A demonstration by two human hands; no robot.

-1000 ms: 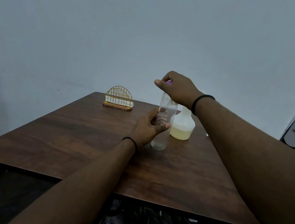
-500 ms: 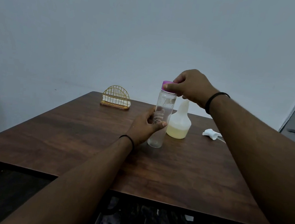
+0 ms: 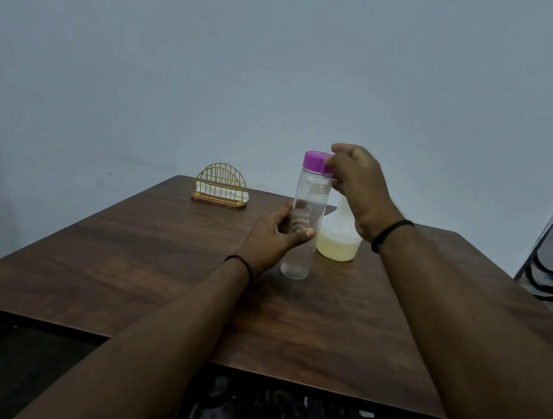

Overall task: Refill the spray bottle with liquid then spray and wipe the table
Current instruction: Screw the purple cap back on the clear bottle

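Left hand (image 3: 273, 238) grips bottle (image 3: 305, 219) beside spray bottle (image 3: 337, 242).

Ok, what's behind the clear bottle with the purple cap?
Right behind the clear bottle stands the spray bottle, holding pale yellow liquid at its bottom. Its neck and top are covered by the right hand, so whether its top is open can't be seen.

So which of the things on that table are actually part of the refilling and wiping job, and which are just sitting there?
Part of the job:
- clear bottle, gripped by the left hand
- purple cap, pinched by the right hand
- spray bottle with yellowish liquid, behind it
- table, to be wiped

Just there:
- gold wire napkin holder at the far edge
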